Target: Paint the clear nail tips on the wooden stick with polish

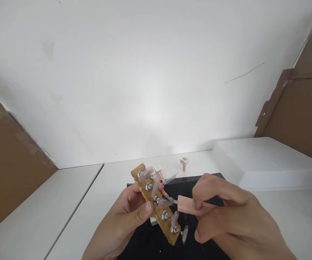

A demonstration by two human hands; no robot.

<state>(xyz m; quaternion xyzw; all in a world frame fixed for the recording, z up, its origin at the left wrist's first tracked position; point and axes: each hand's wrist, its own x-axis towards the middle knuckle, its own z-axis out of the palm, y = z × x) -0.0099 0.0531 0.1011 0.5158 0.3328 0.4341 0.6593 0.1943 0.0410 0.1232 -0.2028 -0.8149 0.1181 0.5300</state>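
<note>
In the head view my left hand (128, 213) grips a wooden nail-tip stand (159, 209) that is held tilted, with the thumb on its near side. Several metal posts rise from the stand, each carrying a pale translucent nail tip (175, 218). My right hand (223, 213) is closed around the pink handle of a nail polish brush (187, 206), which points left. The brush end is at the middle nail tip (165, 202); whether the bristles touch it is hard to make out.
Below the hands lies a black mat (145, 242) on a white table (77, 202). Behind the stand are a small white-and-pink item (184, 162) and another like it (158, 171). A translucent plastic bin (269, 162) stands at the right, and brown cardboard (302, 101) flanks the white wall.
</note>
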